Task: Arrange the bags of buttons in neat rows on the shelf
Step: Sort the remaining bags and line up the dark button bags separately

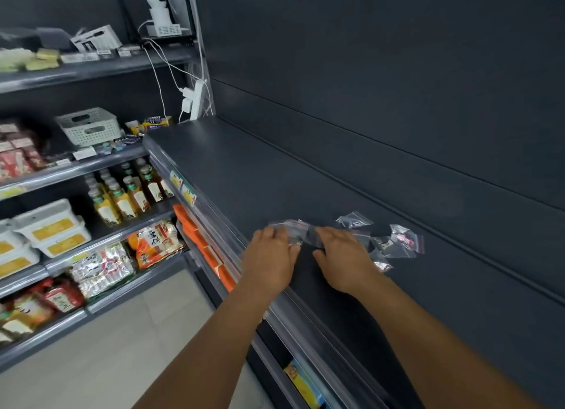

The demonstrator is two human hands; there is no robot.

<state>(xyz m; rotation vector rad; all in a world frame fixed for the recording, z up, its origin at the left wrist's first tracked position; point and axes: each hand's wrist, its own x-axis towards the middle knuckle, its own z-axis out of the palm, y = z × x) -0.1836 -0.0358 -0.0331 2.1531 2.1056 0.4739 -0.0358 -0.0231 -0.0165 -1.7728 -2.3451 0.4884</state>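
Both hands, left hand [269, 251] and right hand [342, 255], press flat-fingered on small clear red-zipped plastic bags [295, 229] at frame centre; slide them square along the dark grey metal shelf [244, 170].

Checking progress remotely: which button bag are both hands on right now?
The red-zip bag at the pile's left end, between the left hand and right hand; the other bags lie untouched further right.
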